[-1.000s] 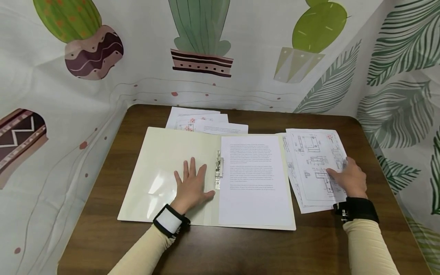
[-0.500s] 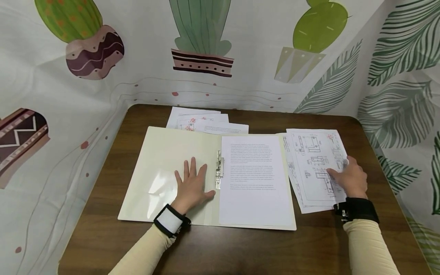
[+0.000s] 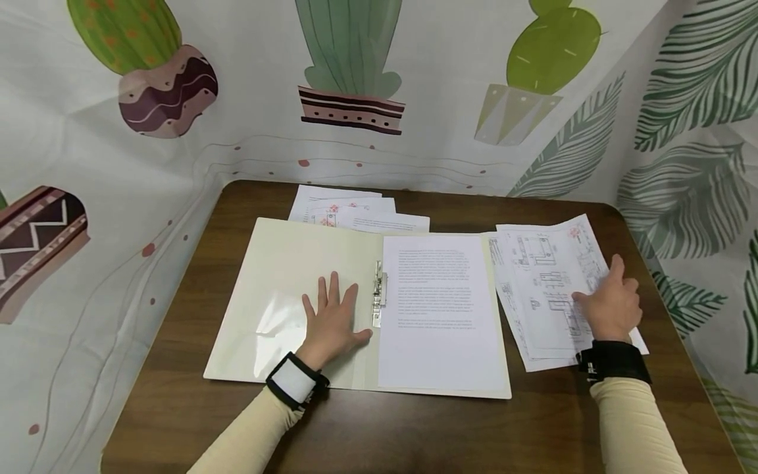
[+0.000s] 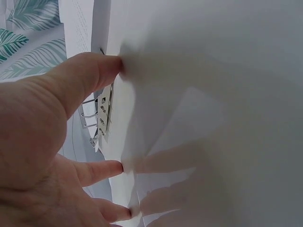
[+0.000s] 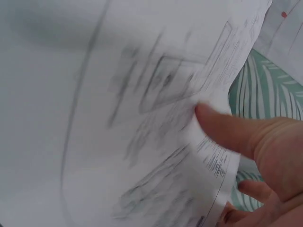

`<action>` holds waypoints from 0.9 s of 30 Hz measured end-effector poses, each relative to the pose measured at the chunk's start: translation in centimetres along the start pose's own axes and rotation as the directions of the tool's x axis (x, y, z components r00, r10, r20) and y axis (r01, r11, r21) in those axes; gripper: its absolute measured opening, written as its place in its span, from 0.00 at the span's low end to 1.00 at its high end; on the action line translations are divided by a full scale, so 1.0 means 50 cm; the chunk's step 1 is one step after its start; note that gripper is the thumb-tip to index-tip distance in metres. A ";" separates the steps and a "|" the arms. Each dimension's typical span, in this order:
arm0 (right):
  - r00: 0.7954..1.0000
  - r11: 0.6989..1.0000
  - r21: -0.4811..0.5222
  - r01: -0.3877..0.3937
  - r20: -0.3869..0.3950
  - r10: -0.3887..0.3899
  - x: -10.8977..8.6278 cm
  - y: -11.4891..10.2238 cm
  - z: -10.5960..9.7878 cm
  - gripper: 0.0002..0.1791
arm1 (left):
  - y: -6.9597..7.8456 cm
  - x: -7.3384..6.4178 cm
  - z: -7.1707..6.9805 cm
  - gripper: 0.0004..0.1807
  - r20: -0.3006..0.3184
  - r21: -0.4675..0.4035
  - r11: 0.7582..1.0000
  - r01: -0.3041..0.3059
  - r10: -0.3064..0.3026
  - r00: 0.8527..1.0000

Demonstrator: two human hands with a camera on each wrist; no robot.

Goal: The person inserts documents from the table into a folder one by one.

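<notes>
An open cream folder [image 3: 284, 257] lies on the table, with a metal clip [image 3: 377, 296] along its spine. My left hand [image 3: 330, 326] rests with spread fingers on the folder's left cover; the left wrist view shows its fingertips [image 4: 116, 166] touching the glossy surface. A printed text sheet [image 3: 438, 355] covers the right side of the folder. To the right of it, my right hand [image 3: 612, 309] pinches the right edge of a technical drawing sheet [image 3: 541, 280]. In the right wrist view the thumb presses the bowed front of this sheet [image 5: 165, 127], other fingers behind its edge.
More printed sheets [image 3: 355, 205] stick out from behind the folder at the back. Under the pinched drawing lie other paper sheets [image 3: 512, 322]. The brown table [image 3: 414, 434] meets a patterned cloth [image 3: 438, 59] at its back and sides.
The right hand has lifted the drawing's right edge and shifted slightly right, so the sheet bends and another sheet's corner shows beneath. The left hand and folder have stayed in place.
</notes>
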State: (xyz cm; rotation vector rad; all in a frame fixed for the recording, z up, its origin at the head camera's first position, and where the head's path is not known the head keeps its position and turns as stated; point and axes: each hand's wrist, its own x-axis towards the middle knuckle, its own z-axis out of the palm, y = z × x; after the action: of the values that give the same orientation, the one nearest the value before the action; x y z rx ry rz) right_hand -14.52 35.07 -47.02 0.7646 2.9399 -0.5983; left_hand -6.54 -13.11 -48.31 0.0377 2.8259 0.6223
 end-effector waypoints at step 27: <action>0.978 0.950 0.308 0.050 -0.206 0.016 -0.027 0.068 -0.136 0.20 | 0.000 -0.003 -0.002 0.54 -0.007 0.003 1.000 -0.009 0.009 1.000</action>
State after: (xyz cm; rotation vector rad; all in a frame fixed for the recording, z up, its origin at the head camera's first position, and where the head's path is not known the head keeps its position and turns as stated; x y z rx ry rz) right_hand -11.35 39.73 -41.77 0.8762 3.0796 -1.0670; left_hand -6.41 -13.16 -48.17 0.0488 2.8352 0.6214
